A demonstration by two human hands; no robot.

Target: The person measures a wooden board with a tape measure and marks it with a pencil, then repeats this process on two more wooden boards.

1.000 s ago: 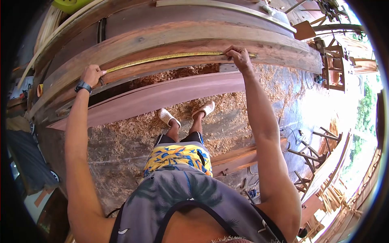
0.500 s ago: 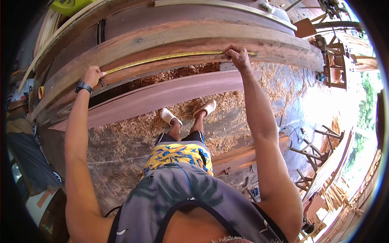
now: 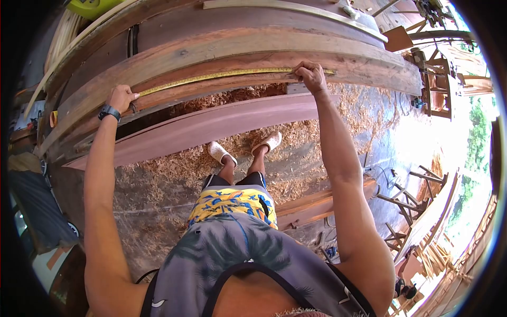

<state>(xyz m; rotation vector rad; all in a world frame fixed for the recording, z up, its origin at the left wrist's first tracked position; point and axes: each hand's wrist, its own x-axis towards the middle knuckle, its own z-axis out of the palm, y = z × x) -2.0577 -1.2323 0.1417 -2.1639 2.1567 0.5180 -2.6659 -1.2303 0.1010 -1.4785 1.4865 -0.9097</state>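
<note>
A yellow tape measure is stretched along the side of a long wooden beam. My left hand, with a dark watch on the wrist, pinches the tape at its left part. My right hand is closed on the tape farther right, and a short end of the tape shows beyond the fingers. Both hands are against the beam's near face.
A long pinkish board lies below the beam. Wood shavings cover much of the floor around my feet. Wooden stands and a stack of thin strips are at the right. A thin strip lies behind the beam.
Both hands stay almost where they were on the tape. The view has shifted very slightly.
</note>
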